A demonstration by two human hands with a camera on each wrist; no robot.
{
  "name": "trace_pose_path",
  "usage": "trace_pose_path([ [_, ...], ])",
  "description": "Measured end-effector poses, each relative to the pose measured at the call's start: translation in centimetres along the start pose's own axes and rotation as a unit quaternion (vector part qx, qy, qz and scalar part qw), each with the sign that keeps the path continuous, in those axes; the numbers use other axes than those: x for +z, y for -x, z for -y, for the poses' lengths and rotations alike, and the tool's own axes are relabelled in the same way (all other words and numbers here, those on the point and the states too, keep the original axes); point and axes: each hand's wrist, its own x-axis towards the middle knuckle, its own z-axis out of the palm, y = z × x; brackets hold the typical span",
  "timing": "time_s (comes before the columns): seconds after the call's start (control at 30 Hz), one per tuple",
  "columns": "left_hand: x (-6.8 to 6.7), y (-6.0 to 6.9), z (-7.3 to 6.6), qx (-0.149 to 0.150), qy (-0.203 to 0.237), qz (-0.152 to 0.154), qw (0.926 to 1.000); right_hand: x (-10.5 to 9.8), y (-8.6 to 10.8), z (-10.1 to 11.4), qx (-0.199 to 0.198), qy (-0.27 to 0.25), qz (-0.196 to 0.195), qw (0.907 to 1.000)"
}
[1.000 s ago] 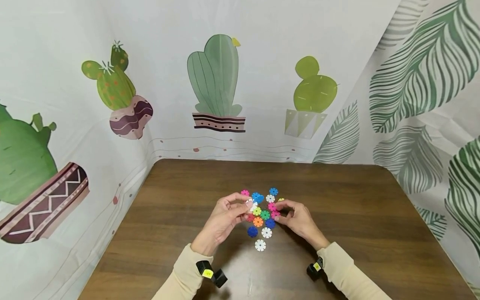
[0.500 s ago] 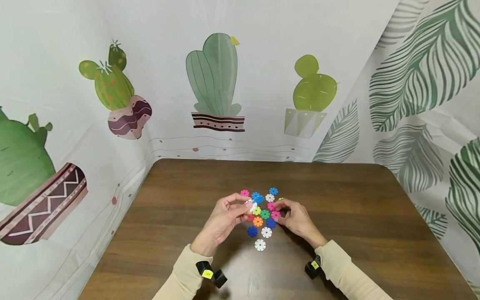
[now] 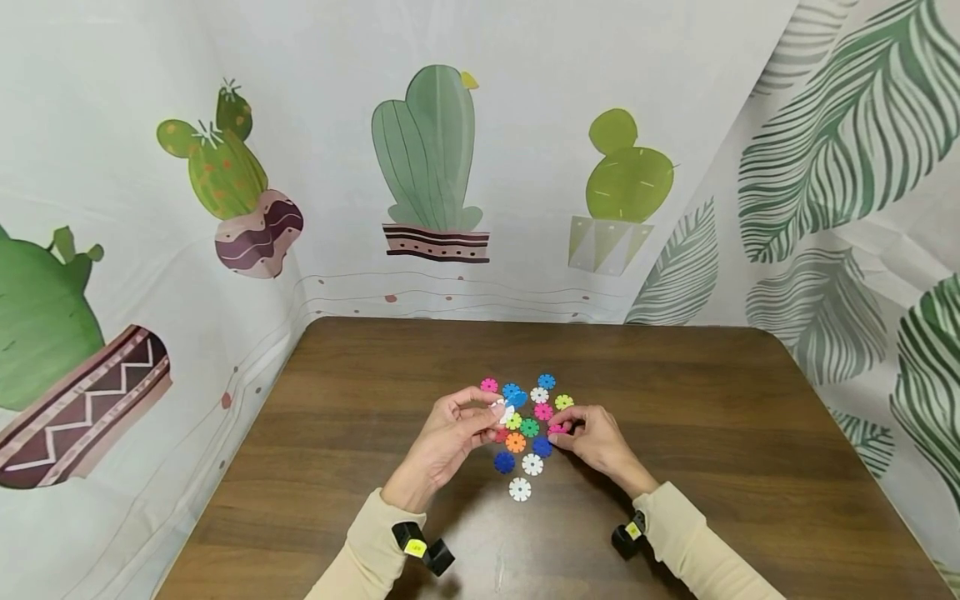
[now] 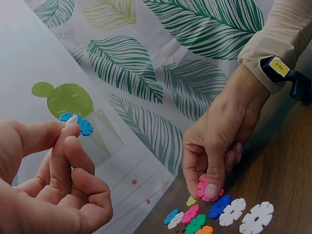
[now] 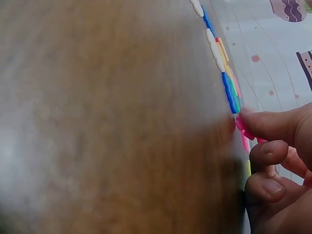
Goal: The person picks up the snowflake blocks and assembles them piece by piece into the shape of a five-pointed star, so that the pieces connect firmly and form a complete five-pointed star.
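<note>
My left hand (image 3: 448,437) is raised over the near-left side of the loose discs. Its thumb and forefinger pinch a white snowflake disc (image 3: 505,411), and a blue snowflake disc (image 4: 86,127) stands against it, apparently joined. Fingertips cover most of the white one in the left wrist view. At the right of the pile, my right hand (image 3: 600,443) pinches a pink snowflake disc (image 4: 203,188) by its edge, thumb in front. That disc is tilted up from the tabletop, close to a dark blue disc (image 3: 542,447). The right wrist view shows the pink disc partly, at the fingertips.
Several more notched discs lie loosely between the hands, among them a green disc (image 3: 529,427), an orange disc (image 3: 515,442), a yellow disc (image 3: 564,402) and a white disc (image 3: 520,489) nearest me. The brown wooden table (image 3: 360,367) ends at a printed cloth backdrop (image 3: 525,167).
My right hand has taken the pink disc between thumb and finger and drawn it slightly right. The yellow disc behind it shows more fully. The left hand stays put with its discs.
</note>
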Motion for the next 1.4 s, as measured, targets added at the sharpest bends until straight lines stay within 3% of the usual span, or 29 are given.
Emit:
trace_pose_path([
  [0.33, 0.0, 0.0, 0.2, -0.001, 0.002, -0.007, 1.0, -0.3, 0.5, 0.6, -0.03, -0.042, -0.001, 0.9987],
  [0.5, 0.1, 0.0, 0.1, 0.008, -0.006, -0.008, 0.9999, -1.2, 1.3, 3.1, -0.07, -0.081, 0.002, 0.9943],
  [0.7, 0.3, 0.2, 0.0, 0.022, -0.009, -0.007, 0.9997, -2.8, 2.7, 6.8, -0.12, -0.096, -0.015, 0.9881],
  [0.87, 0.6, 0.4, 0.0, 0.034, -0.008, -0.006, 0.9994, -3.2, 3.8, 8.7, -0.156, -0.11, -0.018, 0.9815],
  [1.1, 1.2, 0.8, 0.0, 0.052, 0.0, -0.02, 0.9984, -2.8, 4.5, 9.6, -0.189, -0.125, -0.016, 0.9738],
  [1.4, 1.7, 1.1, -0.2, 0.058, -0.02, -0.047, 0.997, -2.5, 4.8, 10.0, -0.2, -0.102, -0.026, 0.9742],
])
